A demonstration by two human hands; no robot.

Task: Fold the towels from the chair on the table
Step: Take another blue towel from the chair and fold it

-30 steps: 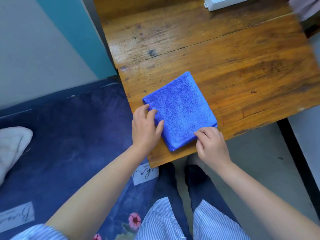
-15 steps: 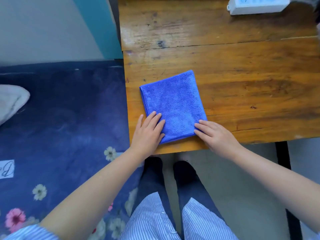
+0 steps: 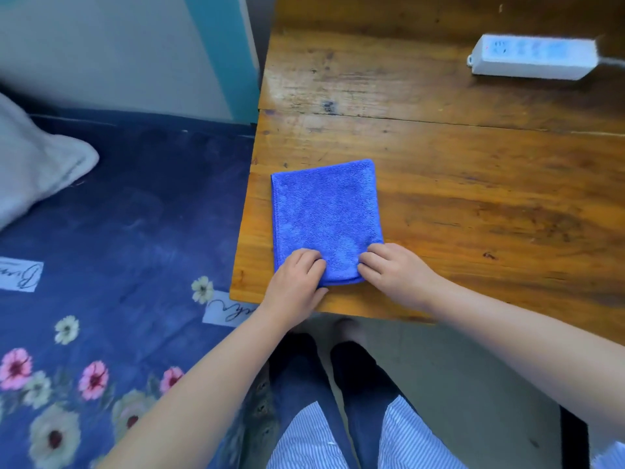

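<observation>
Wooden table [image 3: 473,184]; power strip [image 3: 531,59] near far edge, well apart from work. Blue towel [image 3: 324,214] folded flat near front left corner. Left hand [image 3: 297,282] and right hand [image 3: 395,272] curled on its near edge, pinching cloth at both near corners, probably to lift for another fold.

Looks like a home bedroom: floral bedsheet [image 3: 101,299] w/ white pillow [image 3: 30,164] beside worn wooden table [image 3: 473,198], power strip [image 3: 531,57] on it.
</observation>
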